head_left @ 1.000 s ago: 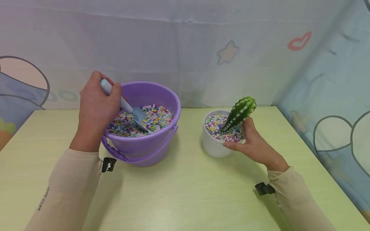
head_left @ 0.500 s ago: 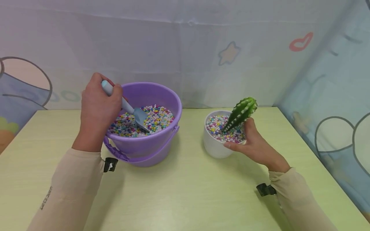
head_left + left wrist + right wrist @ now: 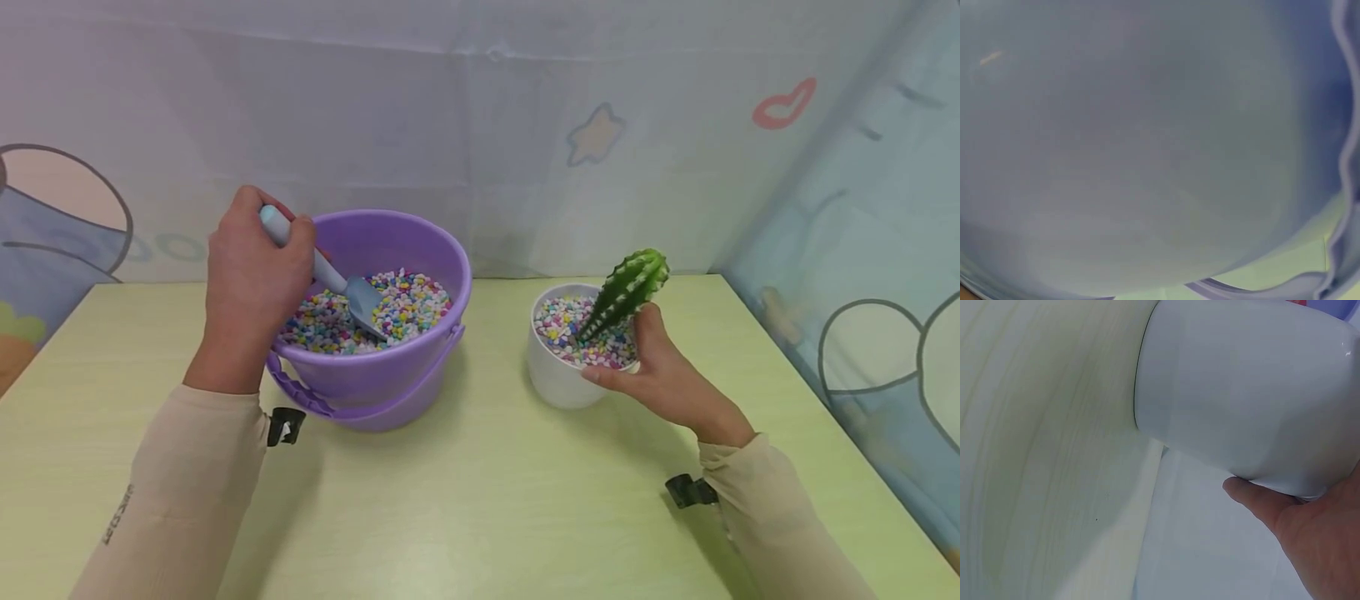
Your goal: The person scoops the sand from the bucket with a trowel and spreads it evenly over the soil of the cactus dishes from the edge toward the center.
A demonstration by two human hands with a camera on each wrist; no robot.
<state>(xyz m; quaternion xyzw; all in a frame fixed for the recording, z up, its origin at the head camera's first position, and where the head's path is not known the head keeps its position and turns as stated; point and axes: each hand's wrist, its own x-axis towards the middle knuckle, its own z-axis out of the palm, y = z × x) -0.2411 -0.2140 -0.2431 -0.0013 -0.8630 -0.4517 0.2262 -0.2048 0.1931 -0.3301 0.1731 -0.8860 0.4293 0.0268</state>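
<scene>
My left hand [image 3: 255, 262] grips the pale blue handle of a small hand shovel [image 3: 363, 305] in the head view. Its blade tip rests among multicoloured pebbles [image 3: 414, 308] inside a purple bucket [image 3: 390, 385]. On the right, a white pot [image 3: 558, 379] holds similar pebbles, with a green cactus [image 3: 624, 296] leaning to the right in them. My right hand [image 3: 663, 379] holds this pot by its near right side, thumb in front and a finger up beside the cactus. The pot's wall [image 3: 1241, 387] and my fingers show closely in the right wrist view. The bucket's wall [image 3: 1160, 137] fills the left wrist view.
Bucket and pot stand apart on a light yellow-green table [image 3: 487, 500]. The bucket's handle [image 3: 375, 412] hangs down on its near side. Behind the table's far edge rises a printed cloth backdrop [image 3: 360, 125], with another patterned panel [image 3: 862, 250] at the right.
</scene>
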